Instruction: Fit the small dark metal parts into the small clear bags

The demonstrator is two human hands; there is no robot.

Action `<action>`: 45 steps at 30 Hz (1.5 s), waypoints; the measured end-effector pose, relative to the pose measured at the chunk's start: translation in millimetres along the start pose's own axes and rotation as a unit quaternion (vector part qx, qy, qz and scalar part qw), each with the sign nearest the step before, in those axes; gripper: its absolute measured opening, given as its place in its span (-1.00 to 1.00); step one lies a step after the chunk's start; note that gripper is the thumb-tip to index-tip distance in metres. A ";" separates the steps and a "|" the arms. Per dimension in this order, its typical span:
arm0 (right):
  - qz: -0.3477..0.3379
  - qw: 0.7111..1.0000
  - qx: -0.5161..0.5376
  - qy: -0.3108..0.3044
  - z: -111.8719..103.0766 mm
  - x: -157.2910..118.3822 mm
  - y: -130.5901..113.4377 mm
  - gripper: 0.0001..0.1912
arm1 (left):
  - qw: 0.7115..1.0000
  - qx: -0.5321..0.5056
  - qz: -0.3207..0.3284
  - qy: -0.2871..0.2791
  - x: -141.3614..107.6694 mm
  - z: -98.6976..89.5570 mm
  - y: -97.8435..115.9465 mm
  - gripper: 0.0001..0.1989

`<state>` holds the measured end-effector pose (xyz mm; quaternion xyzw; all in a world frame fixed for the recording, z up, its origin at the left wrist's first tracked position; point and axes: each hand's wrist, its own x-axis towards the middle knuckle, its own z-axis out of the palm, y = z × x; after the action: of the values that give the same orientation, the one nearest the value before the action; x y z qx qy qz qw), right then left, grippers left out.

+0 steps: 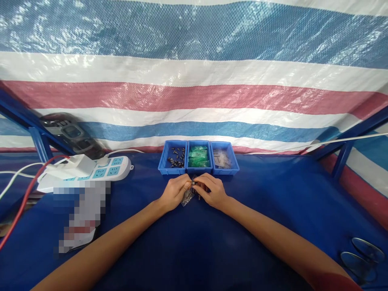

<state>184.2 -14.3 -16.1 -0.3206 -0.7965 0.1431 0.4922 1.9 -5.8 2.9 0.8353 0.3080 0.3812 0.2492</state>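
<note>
My left hand (176, 191) and my right hand (213, 190) meet just in front of three blue bins, fingertips pinched close together. A small clear plastic bag (188, 197) hangs from the fingers of my left hand. Between the fingertips is a small dark metal piece (193, 183), pinched by my right hand; its shape is hard to tell. More small dark screws (199, 197) show under my right fingers. The left bin (163, 161) holds loose dark screws, the middle bin (198, 170) green packets, and the right bin (235, 163) clear packets.
A white power strip (121, 171) with plugs and cables lies at the left, a blurred packet (86, 214) in front of it. Behind it stands a dark object (72, 131). Glasses (357, 264) rest at the lower right. Blue frame bars (342, 159) flank the blue table (194, 250).
</note>
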 end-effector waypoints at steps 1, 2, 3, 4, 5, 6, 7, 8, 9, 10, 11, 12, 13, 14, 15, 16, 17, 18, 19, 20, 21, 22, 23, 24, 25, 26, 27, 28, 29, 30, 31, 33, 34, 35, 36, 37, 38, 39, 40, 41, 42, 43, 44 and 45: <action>0.000 1.000 0.001 -0.004 -0.1 0.1 -0.2 -0.85 | 1.000 0.005 -0.003 -0.001 0.3 -0.4 0.6 -0.67; 0.000 1.000 0.003 -0.007 -0.2 0.1 -0.4 -0.86 | 1.000 0.010 -0.006 -0.001 0.5 -0.9 1.3 -0.67; 0.002 1.000 0.005 -0.008 -0.4 0.3 -0.7 -0.86 | 1.000 0.015 -0.010 -0.001 0.7 -1.2 2.0 -0.67; 0.005 1.000 0.007 -0.007 -0.7 0.5 -1.0 -0.86 | 1.000 0.018 -0.014 0.001 0.7 -1.5 2.6 -0.68; 0.011 1.000 0.008 -0.004 -1.0 0.7 -1.3 -0.86 | 1.000 0.024 -0.018 0.005 0.7 -1.6 3.2 -0.70; 0.017 1.000 0.009 0.001 -1.4 1.0 -1.5 -0.86 | 0.999 0.031 -0.024 0.013 0.4 -1.5 3.6 -0.72; 0.023 1.000 0.010 0.006 -1.7 1.4 -1.8 -0.86 | 0.998 0.040 -0.032 0.025 0.0 -1.2 3.9 -0.74; 0.028 1.000 0.010 0.011 -2.1 1.7 -2.1 -0.86 | 0.997 0.050 -0.041 0.040 -0.5 -0.8 4.1 -0.77; 0.031 0.999 0.012 0.015 -2.4 2.0 -2.4 -0.85 | 0.995 0.059 -0.051 0.058 -1.1 -0.2 4.2 -0.80; 0.033 0.999 0.014 0.017 -2.6 2.2 -2.6 -0.86 | 0.993 0.066 -0.057 0.074 -1.6 0.4 4.2 -0.82; 0.034 0.999 0.016 0.018 -2.8 2.4 -2.8 -0.86 | 0.992 0.071 -0.055 0.085 -2.0 1.0 4.3 -0.83; 0.034 0.999 0.019 0.017 -2.9 2.5 -2.9 -0.85 | 0.992 0.073 -0.045 0.094 -2.1 1.5 4.3 -0.83; 0.034 0.999 0.020 0.016 -3.0 2.6 -3.0 -0.85 | 0.992 0.074 -0.027 0.099 -1.9 1.9 4.5 -0.84; 0.033 0.999 0.021 0.015 -3.0 2.6 -3.0 -0.85 | 0.992 0.073 -0.006 0.103 -1.5 2.0 4.8 -0.85; 0.031 0.999 0.022 0.013 -3.1 2.7 -3.0 -0.85 | 0.992 0.071 0.013 0.107 -1.0 1.9 5.2 -0.86; 0.030 0.999 0.022 0.011 -3.2 2.9 -3.0 -0.84 | 0.991 0.070 0.026 0.112 -0.3 1.6 5.8 -0.87; 0.028 0.999 0.021 0.008 -3.3 3.2 -2.9 -0.84 | 0.990 0.069 0.032 0.115 0.2 1.3 6.5 -0.88; 0.027 0.999 0.020 0.005 -3.5 3.5 -2.9 -0.84 | 0.990 0.069 0.032 0.117 0.6 1.0 7.3 -0.89; 0.026 1.000 0.017 0.003 -3.8 3.8 -2.9 -0.84 | 0.990 0.070 0.027 0.117 0.7 0.8 8.0 -0.89; 0.026 1.000 0.013 0.000 -4.0 4.2 -3.0 -0.83 | 0.990 0.072 0.019 0.117 0.6 0.8 8.7 -0.89; 0.026 1.000 0.007 -0.001 -4.3 4.5 -3.1 -0.82 | 0.991 0.073 0.006 0.116 0.1 0.9 9.2 -0.89; 0.027 1.000 0.002 -0.001 -4.5 4.9 -3.3 -0.80 | 0.990 0.074 -0.010 0.116 -0.5 1.2 9.5 -0.88; 0.029 1.000 -0.002 0.000 -4.7 5.2 -3.5 -0.79 | 0.990 0.075 -0.027 0.117 -1.2 1.5 9.6 -0.87; 0.031 1.000 -0.004 0.002 -4.8 5.4 -3.7 -0.78 | 0.989 0.075 -0.042 0.119 -1.9 1.9 9.5 -0.86; 0.032 0.999 -0.005 0.004 -5.0 5.6 -4.1 -0.78 | 0.988 0.075 -0.053 0.121 -2.4 2.2 9.1 -0.86; 0.033 0.999 -0.006 0.005 -5.2 5.8 -4.4 -0.77 | 0.988 0.076 -0.060 0.122 -2.7 2.3 8.5 -0.86; 0.034 0.999 -0.006 0.005 -5.4 6.0 -4.8 -0.78 | 0.987 0.078 -0.061 0.123 -2.7 2.2 7.7 -0.86; 0.034 0.999 -0.007 0.005 -5.5 6.0 -5.1 -0.78 | 0.987 0.082 -0.056 0.124 -2.6 2.0 6.8 -0.86; 0.036 0.999 -0.008 0.004 -5.7 6.0 -5.3 -0.78 | 0.988 0.085 -0.047 0.123 -2.2 1.7 5.9 -0.85; 0.038 0.999 -0.010 0.005 -5.7 5.8 -5.4 -0.78 | 0.988 0.088 -0.035 0.121 -1.9 1.3 4.9 -0.85; 0.041 0.999 -0.012 0.007 -5.6 5.6 -5.4 -0.79 | 0.989 0.089 -0.022 0.118 -1.6 1.1 4.0 -0.83; 0.045 0.999 -0.014 0.012 -4.8 4.5 -4.5 -0.80 | 0.991 0.085 -0.017 0.103 -1.7 1.1 2.1 -0.80; 0.045 0.999 -0.012 0.013 -4.1 3.8 -3.8 -0.81 | 0.992 0.080 -0.026 0.094 -2.2 1.5 1.2 -0.80; 0.044 0.999 -0.010 0.013 -3.3 3.0 -3.0 -0.81 | 0.993 0.073 -0.039 0.087 -2.9 2.1 0.4 -0.79; 0.040 0.999 -0.007 0.012 -2.5 2.3 -2.0 -0.82 | 0.993 0.064 -0.052 0.083 -3.7 2.9 -0.5 -0.79; 0.034 0.999 -0.004 0.010 -1.7 1.5 -1.1 -0.82 | 0.993 0.055 -0.062 0.082 -4.7 3.8 -1.3 -0.78; 0.028 1.000 -0.003 0.008 -1.0 0.9 -0.2 -0.82 | 0.993 0.046 -0.066 0.082 -5.6 4.6 -2.1 -0.78; 0.022 1.000 -0.002 0.009 -0.4 0.4 0.5 -0.82 | 0.994 0.039 -0.065 0.082 -6.5 5.3 -2.8 -0.78; 0.017 1.000 -0.003 0.010 0.0 0.1 1.0 -0.83 | 0.994 0.036 -0.063 0.080 -7.3 5.8 -3.3 -0.79; 0.013 1.000 -0.003 0.010 0.3 0.0 1.4 -0.83 | 0.994 0.037 -0.063 0.077 -8.0 6.2 -3.8 -0.79; 0.010 1.000 -0.004 0.010 0.5 0.0 1.6 -0.84 | 0.995 0.040 -0.063 0.071 -8.5 6.3 -4.1 -0.80; 0.008 1.000 -0.006 0.009 0.5 0.1 1.6 -0.84 | 0.995 0.044 -0.065 0.064 -9.0 6.3 -4.3 -0.80; 0.005 1.000 -0.007 0.006 0.5 0.3 1.5 -0.84 | 0.995 0.048 -0.067 0.057 -9.2 6.2 -4.4 -0.80; 0.003 1.000 -0.009 0.003 0.4 0.6 1.2 -0.83 | 0.995 0.052 -0.067 0.052 -9.4 6.0 -4.3 -0.80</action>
<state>184.2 -13.0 -16.6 -0.3276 -0.7951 0.1363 0.4918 0.4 -10.6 -8.0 0.8035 0.3952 0.3904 0.2141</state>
